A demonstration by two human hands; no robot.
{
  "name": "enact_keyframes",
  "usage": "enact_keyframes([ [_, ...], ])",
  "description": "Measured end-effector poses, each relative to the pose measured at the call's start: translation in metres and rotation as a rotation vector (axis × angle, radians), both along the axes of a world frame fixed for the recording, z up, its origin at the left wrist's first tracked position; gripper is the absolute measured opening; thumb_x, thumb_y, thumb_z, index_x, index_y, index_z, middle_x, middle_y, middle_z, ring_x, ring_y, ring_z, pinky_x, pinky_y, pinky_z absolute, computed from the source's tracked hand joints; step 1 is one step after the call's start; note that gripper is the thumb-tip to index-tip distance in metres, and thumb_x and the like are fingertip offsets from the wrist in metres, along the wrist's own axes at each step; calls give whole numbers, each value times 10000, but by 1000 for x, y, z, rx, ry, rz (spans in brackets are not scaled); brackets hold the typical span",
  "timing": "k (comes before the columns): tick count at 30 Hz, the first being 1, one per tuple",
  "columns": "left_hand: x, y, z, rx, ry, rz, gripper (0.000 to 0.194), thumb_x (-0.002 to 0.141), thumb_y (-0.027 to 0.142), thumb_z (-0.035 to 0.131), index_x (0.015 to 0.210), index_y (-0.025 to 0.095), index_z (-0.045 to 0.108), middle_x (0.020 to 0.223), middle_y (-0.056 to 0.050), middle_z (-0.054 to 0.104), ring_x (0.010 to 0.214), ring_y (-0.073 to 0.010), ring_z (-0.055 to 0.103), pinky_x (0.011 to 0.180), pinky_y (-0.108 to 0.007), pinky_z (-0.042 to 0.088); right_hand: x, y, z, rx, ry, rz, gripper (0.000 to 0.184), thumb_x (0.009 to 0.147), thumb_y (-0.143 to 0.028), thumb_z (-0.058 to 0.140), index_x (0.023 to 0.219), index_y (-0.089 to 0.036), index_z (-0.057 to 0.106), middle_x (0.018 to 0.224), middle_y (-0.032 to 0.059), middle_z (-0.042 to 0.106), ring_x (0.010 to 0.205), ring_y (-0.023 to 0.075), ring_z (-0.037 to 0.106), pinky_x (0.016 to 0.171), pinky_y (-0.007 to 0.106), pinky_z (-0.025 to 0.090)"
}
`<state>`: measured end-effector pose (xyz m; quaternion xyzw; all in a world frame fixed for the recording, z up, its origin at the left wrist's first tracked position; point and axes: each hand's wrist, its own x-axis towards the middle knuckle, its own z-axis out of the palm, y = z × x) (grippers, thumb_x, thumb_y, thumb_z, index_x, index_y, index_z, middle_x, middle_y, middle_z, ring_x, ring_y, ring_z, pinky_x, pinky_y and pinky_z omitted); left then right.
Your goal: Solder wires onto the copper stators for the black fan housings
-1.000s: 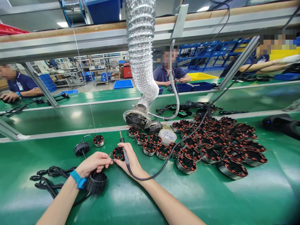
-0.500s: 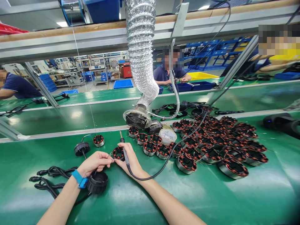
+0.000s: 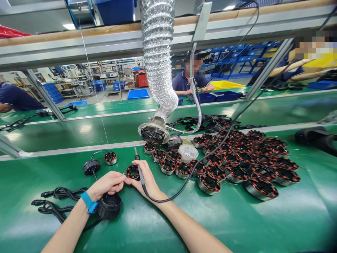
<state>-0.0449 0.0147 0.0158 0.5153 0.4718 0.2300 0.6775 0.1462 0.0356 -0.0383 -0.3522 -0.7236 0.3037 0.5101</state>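
My left hand point(image 3: 109, 182) pinches the thin wire leads at the left side of a motor stator point(image 3: 132, 172) with copper windings. My right hand point(image 3: 147, 180) holds a soldering iron point(image 3: 141, 174), its tip pointing up and away, while the thumb reaches to the same stator. Fingertips of both hands almost meet by the leads, so the wire ends are hard to make out. Below my left wrist lies a round black cap point(image 3: 109, 206) with a cable. Another black cap point(image 3: 91, 167) with coloured wires sits beyond, beside a single stator point(image 3: 110, 158).
Many stators point(image 3: 236, 174) crowd the right of the green bench point(image 3: 168, 228). A fume duct point(image 3: 158, 63) hangs over a round pale container point(image 3: 188, 153). The iron's cord point(image 3: 184, 186) crosses the stators. Black cables point(image 3: 56, 207) lie left. Co-workers sit across the belt point(image 3: 118, 130).
My left fingers have shifted slightly along the leads, closer to my right thumb. Black cable parts on the belt behind have moved left. The co-worker at far left has leaned out leftward.
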Motion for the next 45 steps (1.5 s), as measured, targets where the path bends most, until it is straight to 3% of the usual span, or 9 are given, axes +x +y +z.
enact_keyframes([
  [5,-3,1,0,-33,-60,57,326,797,426,710,820,122,595,671,28,547,401,4,200,382,-188,105,2,-1,4,-13,-5,8,649,666,-43,765,1208,-256,478,1142,51,493,1051,207,560,950,345,477],
  [14,-2,1,2,-11,52,46,429,799,537,663,740,118,591,513,89,369,392,-14,180,388,-193,127,4,-1,4,-10,-1,4,671,656,-40,778,1217,-250,476,1139,49,490,1026,198,560,935,329,476],
  [21,-3,1,-2,-18,3,58,406,770,508,712,815,115,618,528,102,342,397,-11,161,390,-200,104,3,-1,4,-11,-5,3,672,665,-35,766,1225,-256,467,1135,47,483,1018,196,560,922,325,481],
  [27,0,2,-2,-4,5,88,388,703,459,781,766,129,585,558,83,422,398,-5,190,392,-200,109,1,-1,2,-6,-1,0,678,659,-21,755,1223,-262,466,1137,46,480,1023,196,563,925,328,484],
  [35,5,3,-3,21,36,162,441,630,499,815,722,134,587,474,115,318,403,-17,158,398,-208,106,3,0,1,9,-10,-19,660,664,-34,738,1226,-258,476,1137,45,493,1034,202,564,931,336,483],
  [39,2,2,0,-12,14,125,458,705,534,752,818,98,663,487,116,289,420,-19,127,410,-211,85,3,0,1,24,1,-10,653,687,-53,746,1240,-257,467,1139,51,490,1031,204,561,936,340,481],
  [45,-1,3,-1,-29,-2,77,419,715,478,763,840,90,669,590,52,488,404,2,194,410,-208,91,3,0,2,4,0,-10,652,681,-47,751,1232,-256,473,1143,54,487,1038,206,556,941,343,477],
])
